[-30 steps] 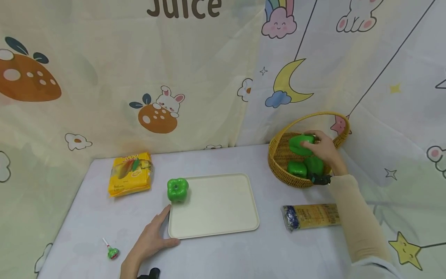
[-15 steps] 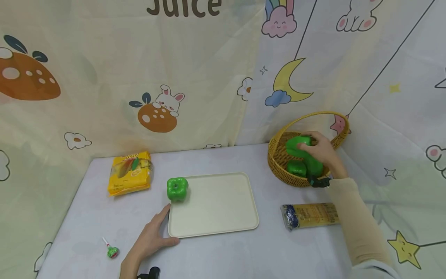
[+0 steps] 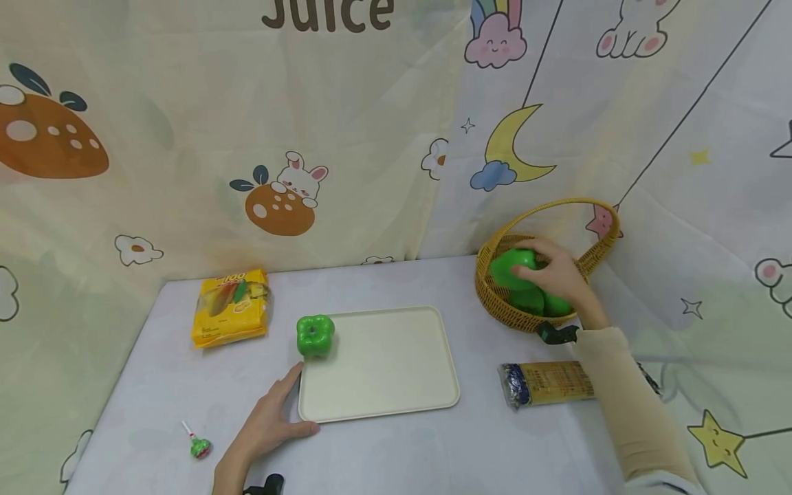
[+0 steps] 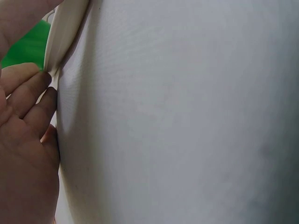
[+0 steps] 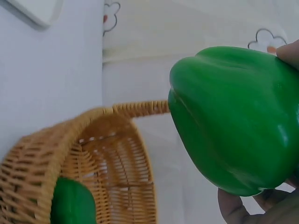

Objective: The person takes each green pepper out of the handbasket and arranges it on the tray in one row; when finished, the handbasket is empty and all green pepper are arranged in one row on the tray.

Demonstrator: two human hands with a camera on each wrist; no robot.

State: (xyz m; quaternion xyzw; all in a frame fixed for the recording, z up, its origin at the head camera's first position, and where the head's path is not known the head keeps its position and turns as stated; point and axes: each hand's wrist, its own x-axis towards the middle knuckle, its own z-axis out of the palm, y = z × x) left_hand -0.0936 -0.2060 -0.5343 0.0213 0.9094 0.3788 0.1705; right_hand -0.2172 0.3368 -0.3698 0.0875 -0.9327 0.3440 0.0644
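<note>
In the head view, my right hand (image 3: 557, 275) grips a green bell pepper (image 3: 512, 268) between thumb and fingers, over the wicker basket (image 3: 502, 309). The right wrist view shows this bell pepper (image 5: 233, 116) close up, raised above the basket's inside. More green peppers (image 3: 526, 300) lie in the basket, partly covered by the hand. At the cream tray (image 3: 383, 364), my left hand (image 3: 262, 426) touches the near left corner with its thumb and fingers spread and fairly straight. One green bell pepper (image 3: 315, 335) rests at the tray's far left corner.
A yellow snack bag (image 3: 232, 309) stands at the back left. Toward the front left lies a lollipop (image 3: 200, 447). A long yellow packet (image 3: 551, 382) lies right of the tray, partly under the right forearm. The basket's handle (image 3: 557, 201) arches up close to the back cloth.
The right hand has moved left within the basket area, carrying the held bell pepper toward the basket's left rim. My left hand and the tray have stayed in place.
</note>
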